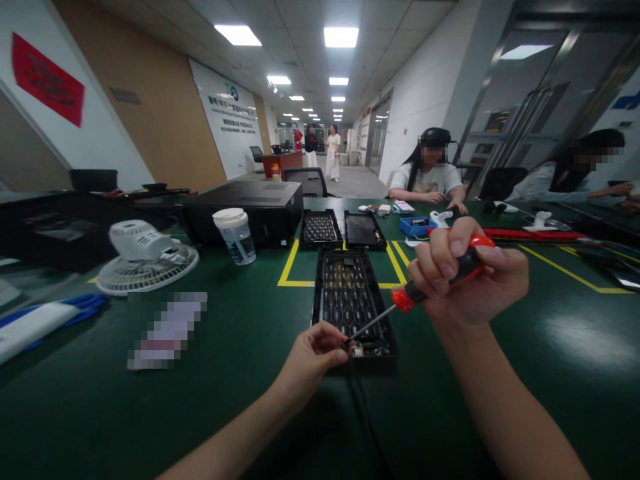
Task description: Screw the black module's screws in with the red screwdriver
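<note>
Screwdriver (410, 295) — right hand (463, 273), grip wrapped round it. Left hand (315, 353) beside the tip, grip narrow; contents unclear. Black casing (350, 290), flat on counter (200, 420) — slanting shaft (374, 323) best squared, pressed steadily.

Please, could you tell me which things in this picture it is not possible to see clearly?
All in the head view:
- Tip of the screwdriver: too small and dark beside the left hand to tell what it touches.
- Whatever the left hand may pinch: hidden by its fingers.
- Black cable: its lower end fades into shadow near the bottom edge.
- White object: cut off by the left edge.
- Flat item: pixelated.
</note>
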Available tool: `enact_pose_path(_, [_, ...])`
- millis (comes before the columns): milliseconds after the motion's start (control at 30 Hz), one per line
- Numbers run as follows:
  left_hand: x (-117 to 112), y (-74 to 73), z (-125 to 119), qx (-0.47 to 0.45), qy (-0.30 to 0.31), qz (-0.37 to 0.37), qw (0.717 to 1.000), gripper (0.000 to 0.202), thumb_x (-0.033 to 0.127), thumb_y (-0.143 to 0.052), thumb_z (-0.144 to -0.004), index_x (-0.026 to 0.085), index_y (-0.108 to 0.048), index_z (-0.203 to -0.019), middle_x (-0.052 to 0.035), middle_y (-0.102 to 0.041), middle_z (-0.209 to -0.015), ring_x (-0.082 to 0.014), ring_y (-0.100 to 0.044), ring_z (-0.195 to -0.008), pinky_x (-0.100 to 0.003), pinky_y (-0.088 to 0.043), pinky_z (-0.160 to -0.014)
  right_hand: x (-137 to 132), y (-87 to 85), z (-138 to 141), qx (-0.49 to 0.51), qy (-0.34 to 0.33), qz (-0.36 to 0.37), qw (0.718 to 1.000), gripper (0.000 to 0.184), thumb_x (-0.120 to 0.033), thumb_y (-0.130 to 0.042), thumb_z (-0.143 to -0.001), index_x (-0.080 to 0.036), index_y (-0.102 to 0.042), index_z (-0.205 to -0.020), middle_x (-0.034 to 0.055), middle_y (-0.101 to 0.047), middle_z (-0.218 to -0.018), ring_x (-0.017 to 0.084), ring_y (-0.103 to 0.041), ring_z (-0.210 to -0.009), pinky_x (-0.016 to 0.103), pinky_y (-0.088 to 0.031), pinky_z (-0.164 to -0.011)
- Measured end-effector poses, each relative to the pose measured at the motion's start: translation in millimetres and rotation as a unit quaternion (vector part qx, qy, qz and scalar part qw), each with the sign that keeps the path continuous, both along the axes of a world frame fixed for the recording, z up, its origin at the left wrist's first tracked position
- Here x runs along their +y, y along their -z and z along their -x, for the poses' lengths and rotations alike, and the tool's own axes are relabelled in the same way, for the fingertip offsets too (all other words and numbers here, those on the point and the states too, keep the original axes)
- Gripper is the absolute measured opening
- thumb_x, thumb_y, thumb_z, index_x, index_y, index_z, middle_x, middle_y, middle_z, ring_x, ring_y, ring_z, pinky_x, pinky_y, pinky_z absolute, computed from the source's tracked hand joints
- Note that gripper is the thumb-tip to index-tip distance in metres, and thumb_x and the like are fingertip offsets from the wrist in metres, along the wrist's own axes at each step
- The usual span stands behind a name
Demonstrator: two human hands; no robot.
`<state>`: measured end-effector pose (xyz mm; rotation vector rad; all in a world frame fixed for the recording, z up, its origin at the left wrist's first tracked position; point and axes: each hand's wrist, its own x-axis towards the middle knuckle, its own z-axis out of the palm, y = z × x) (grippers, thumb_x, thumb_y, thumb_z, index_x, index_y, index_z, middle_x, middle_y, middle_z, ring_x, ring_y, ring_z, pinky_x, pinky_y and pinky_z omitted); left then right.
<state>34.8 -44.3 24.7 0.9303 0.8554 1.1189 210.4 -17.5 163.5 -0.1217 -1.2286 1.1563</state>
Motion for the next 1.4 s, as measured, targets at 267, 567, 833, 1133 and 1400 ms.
enact_pose_path(267, [-0.8, -0.7, -1.0, -0.055, 0.006, 0.012, 0.998, 0.025, 0.013, -0.074, -0.053, 0.015, -0.056, -0.069, 0.0004, -0.067, -0.070, -0.0097, -0.062, -0.067, -0.019, -0.046, -0.064, 4.9, -0.4, -1.0, 0.014, -0.064, -0.049, 0.997, 0.012, -0.030, -0.044, -0.064, -0.019, -0.046, -0.060, -0.0042, -0.036, -0.045, 0.007, -0.031, -0.033, 0.018, -0.026, -0.027])
enact_pose_path(567, [-0.5, 1.9, -0.5, -0.059, 0.007, 0.006, 0.998, 0.022, 0.014, -0.073, -0.056, 0.014, -0.057, -0.070, -0.0004, -0.067, -0.072, -0.0083, -0.061, -0.065, -0.018, -0.045, -0.062, 4.7, -0.6, -1.6, 0.015, -0.071, -0.046, 0.996, 0.012, -0.029, -0.042, -0.065, -0.018, -0.047, -0.060, -0.0038, -0.036, -0.045, 0.007, -0.031, -0.033, 0.018, -0.026, -0.027])
enact_pose_path(833, [1.1, 2.9, -1.2, -0.035, -0.005, -0.005, 0.999, 0.018, 0.014, -0.071, -0.058, 0.015, -0.058, -0.069, 0.0016, -0.066, -0.069, -0.0066, -0.059, -0.062, -0.016, -0.044, -0.060, 3.3, -1.1, -0.8, 0.001, -0.074, -0.051, 0.996, 0.011, -0.028, -0.041, -0.065, -0.019, -0.046, -0.060, -0.0042, -0.035, -0.045, 0.007, -0.031, -0.033, 0.018, -0.028, -0.027])
enact_pose_path(1133, [0.4, 5.4, -0.2, 0.031, -0.034, -0.040, 0.998, 0.018, 0.015, -0.072, -0.057, 0.016, -0.060, -0.071, 0.0014, -0.066, -0.074, -0.0089, -0.060, -0.069, -0.019, -0.046, -0.064, 1.2, -0.8, 1.6, -0.006, -0.068, -0.047, 0.997, 0.011, -0.028, -0.042, -0.065, -0.020, -0.047, -0.060, -0.0037, -0.037, -0.045, 0.008, -0.032, -0.033, 0.018, -0.027, -0.027])
enact_pose_path(1400, [-0.2, 4.8, -1.2, 0.034, -0.051, -0.047, 0.997, 0.016, 0.015, -0.071, -0.058, 0.016, -0.060, -0.070, 0.0018, -0.066, -0.076, -0.0087, -0.061, -0.070, -0.018, -0.047, -0.065, -1.8, -1.9, 6.3, -0.001, -0.032, -0.033, 0.999, 0.010, -0.026, -0.046, -0.067, -0.019, -0.046, -0.060, -0.0034, -0.038, -0.046, 0.008, -0.034, -0.034, 0.019, -0.028, -0.028])
